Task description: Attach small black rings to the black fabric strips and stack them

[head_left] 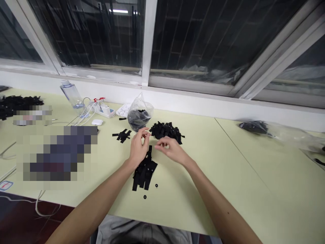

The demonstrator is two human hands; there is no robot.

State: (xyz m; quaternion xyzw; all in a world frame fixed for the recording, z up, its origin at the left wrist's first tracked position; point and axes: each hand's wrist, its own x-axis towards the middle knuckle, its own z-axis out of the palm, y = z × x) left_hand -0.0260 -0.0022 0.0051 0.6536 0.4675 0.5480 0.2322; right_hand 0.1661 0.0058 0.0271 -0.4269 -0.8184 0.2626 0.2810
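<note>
My left hand [138, 146] hovers over a flat stack of black fabric strips [144, 171] on the pale green table [228, 176], thumb and forefinger pinched together on something too small to name. My right hand [170, 148] is just to its right, fingers curled in a pinch, beside a loose heap of black strips [166, 131]. Two small black round pieces [145, 197] [156, 185] lie near the stack's front end. A clear plastic bag [140, 115] with black pieces stands behind my hands.
A few black strips [122, 135] lie left of the bag. A water bottle [71, 94], a power strip with white cables [101, 109] and a white earbud case [96, 122] sit at the back left. Another clear bag with black pieces [269, 130] lies at the right. Windows run behind the table.
</note>
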